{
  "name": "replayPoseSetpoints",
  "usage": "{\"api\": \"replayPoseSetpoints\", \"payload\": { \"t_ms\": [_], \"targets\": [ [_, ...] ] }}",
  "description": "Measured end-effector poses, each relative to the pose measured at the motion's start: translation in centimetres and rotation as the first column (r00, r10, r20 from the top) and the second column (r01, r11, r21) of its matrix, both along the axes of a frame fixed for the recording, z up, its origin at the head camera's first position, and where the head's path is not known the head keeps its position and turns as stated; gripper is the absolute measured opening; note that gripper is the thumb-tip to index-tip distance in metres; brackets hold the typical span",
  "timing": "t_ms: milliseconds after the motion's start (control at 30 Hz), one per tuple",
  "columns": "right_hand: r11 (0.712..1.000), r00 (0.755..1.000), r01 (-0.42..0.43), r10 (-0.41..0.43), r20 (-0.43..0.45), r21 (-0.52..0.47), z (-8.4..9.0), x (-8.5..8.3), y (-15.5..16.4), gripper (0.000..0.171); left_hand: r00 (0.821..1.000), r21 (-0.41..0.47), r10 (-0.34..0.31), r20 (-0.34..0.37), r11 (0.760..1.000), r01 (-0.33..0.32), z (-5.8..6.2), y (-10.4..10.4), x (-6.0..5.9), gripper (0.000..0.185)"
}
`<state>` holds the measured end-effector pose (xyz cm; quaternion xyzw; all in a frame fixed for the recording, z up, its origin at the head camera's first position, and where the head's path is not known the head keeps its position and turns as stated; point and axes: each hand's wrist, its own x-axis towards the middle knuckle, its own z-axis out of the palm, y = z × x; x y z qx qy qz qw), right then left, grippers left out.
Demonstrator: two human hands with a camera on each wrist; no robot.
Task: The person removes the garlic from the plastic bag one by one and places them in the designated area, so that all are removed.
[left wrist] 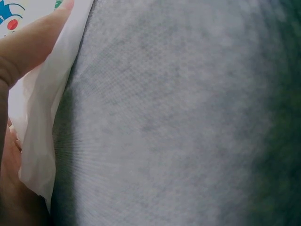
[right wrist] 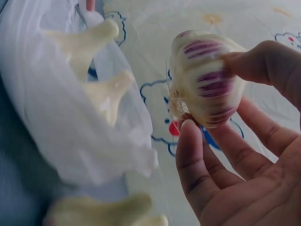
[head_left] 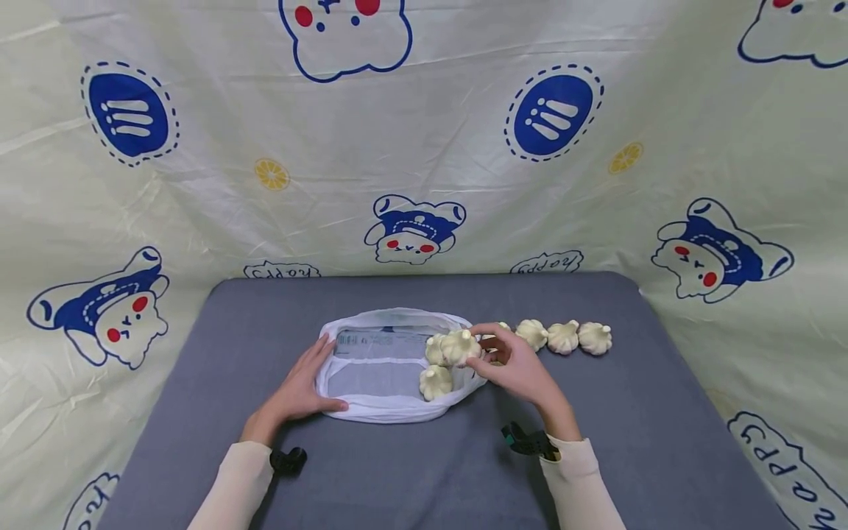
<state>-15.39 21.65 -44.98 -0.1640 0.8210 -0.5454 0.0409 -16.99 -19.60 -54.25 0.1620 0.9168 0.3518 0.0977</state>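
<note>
A white plastic bag [head_left: 380, 368] lies open on the grey table [head_left: 397, 471]. My left hand [head_left: 308, 383] grips the bag's left rim; in the left wrist view the film [left wrist: 44, 127] lies against my fingers [left wrist: 28, 47]. My right hand [head_left: 493, 353] pinches a garlic bulb [head_left: 461, 346] over the bag's right edge. The right wrist view shows this purple-striped bulb [right wrist: 207, 77] between thumb and fingertips. Two more bulbs [head_left: 435, 381] sit inside the bag at its right end, and their stems [right wrist: 84, 42] show through the film.
A row of three garlic bulbs [head_left: 563, 336] lies on the table just right of my right hand. A cartoon-printed cloth [head_left: 424, 147] hangs behind and around the table. Bare grey surface stretches toward the near edge.
</note>
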Motion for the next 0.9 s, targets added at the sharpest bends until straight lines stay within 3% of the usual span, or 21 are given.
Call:
{"api": "replayPoseSetpoints", "payload": {
  "t_ms": [500, 900],
  "targets": [
    [0.99, 0.982, 0.135, -0.137, -0.13, -0.026, 0.1, 1.4, 5.2, 0.05, 1.0, -0.003, 0.001, -0.01, 1.0, -0.001, -0.2, -0.1, 0.0, 0.122],
    [0.969, 0.966, 0.243, -0.239, -0.102, 0.034, -1.3, 2.9, 8.3, 0.05, 1.0, 0.005, 0.0, -0.006, 1.0, 0.0, -0.1, 0.0, 0.1, 0.121]
  ]
}}
